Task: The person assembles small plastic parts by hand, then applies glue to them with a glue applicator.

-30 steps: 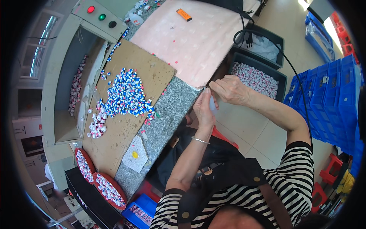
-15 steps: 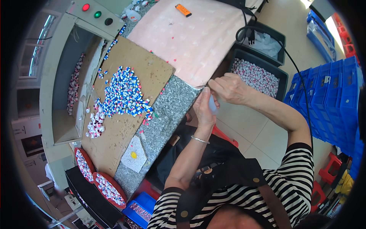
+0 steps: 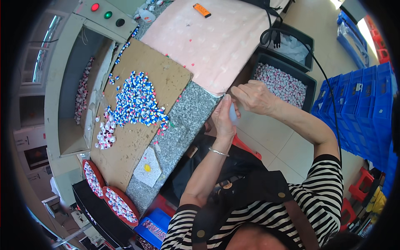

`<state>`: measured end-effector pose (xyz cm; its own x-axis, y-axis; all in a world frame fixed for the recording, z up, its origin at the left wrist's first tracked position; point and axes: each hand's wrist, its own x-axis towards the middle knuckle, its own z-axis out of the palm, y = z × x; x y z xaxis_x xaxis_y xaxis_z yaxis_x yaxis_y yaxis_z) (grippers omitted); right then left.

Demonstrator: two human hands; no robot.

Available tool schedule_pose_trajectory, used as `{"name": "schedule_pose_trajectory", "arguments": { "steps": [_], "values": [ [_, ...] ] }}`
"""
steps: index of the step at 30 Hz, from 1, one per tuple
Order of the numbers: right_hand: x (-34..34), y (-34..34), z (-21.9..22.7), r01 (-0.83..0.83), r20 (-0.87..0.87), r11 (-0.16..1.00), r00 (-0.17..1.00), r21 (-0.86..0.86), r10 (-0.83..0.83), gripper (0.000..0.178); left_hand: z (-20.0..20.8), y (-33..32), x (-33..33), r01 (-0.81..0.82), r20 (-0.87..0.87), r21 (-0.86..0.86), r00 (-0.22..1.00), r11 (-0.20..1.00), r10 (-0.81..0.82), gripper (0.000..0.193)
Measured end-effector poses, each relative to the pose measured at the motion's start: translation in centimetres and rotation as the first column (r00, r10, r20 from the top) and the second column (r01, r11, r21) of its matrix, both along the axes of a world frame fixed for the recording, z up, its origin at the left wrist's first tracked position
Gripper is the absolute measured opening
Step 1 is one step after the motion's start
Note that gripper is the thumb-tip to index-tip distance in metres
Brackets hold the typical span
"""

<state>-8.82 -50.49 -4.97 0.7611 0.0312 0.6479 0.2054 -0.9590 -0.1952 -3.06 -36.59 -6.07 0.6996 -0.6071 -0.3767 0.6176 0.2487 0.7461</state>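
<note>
Just off the corner of the pink-covered table, my left hand [image 3: 224, 119] is closed around a small whitish translucent squeeze bottle [image 3: 233, 114]. My right hand [image 3: 255, 96] is right beside the bottle's top, its fingers curled in a pinch; whatever they hold is too small or hidden to make out. A large heap of blue-and-white bead-like pieces [image 3: 135, 100] lies on the brown board [image 3: 166, 68] to the left. At its lower left edge is a smaller group of larger white-and-pink pieces [image 3: 106, 132].
A pink cloth [image 3: 212, 46] with an orange box cutter [image 3: 201, 10] covers the far table. Grey granite [image 3: 189, 108] borders the board. Red trays [image 3: 121, 204] of pieces stand at lower left. A dark bin [image 3: 279, 81] of pieces and stacked blue crates [image 3: 354, 100] are at right.
My right hand has shifted very slightly to the right, away from the left hand. The left hand keeps its hold on the squeeze bottle.
</note>
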Motion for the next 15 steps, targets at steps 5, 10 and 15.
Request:
{"name": "schedule_pose_trajectory", "arguments": {
  "steps": [5, 10, 15],
  "values": [
    [0.3, 0.1, -0.1, 0.042, -0.001, 0.999, 0.999, -0.008, -0.042, 0.016, 0.0, -0.1, 0.0, 0.007, -0.013, -0.006, 1.000, 1.000, -0.007, 0.027],
    [0.4, 0.3, -0.1, 0.007, 0.017, 1.000, 1.000, -0.002, -0.007, 0.015, -0.2, 0.1, 0.1, -0.001, 0.013, -0.012, 1.000, 1.000, 0.001, 0.028],
    [0.0, 0.1, -0.5, 0.041, 0.006, 0.999, 0.999, 0.013, -0.041, 0.015, -0.6, -0.3, 0.0, 0.012, -0.010, -0.001, 1.000, 1.000, -0.012, 0.028]
  ]
}}
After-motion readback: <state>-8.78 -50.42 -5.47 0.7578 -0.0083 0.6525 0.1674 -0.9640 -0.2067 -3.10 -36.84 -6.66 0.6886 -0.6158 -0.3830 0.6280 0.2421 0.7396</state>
